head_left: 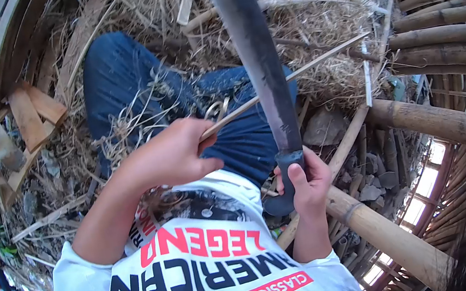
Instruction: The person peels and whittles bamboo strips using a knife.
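My left hand is closed around one end of a thin bamboo strip, which slants up to the right across my lap. In my right hand is the dark handle of a machete, its long, wide blade pointing away from me. The blade crosses over the strip in this view and hides a short piece of it. Curled shavings lie on my blue trousers, close to my left hand.
Dry shavings cover the ground ahead. Thick bamboo poles run along my right side, with stones beside them. Wood pieces lie at the left. A bamboo slat wall stands at the right.
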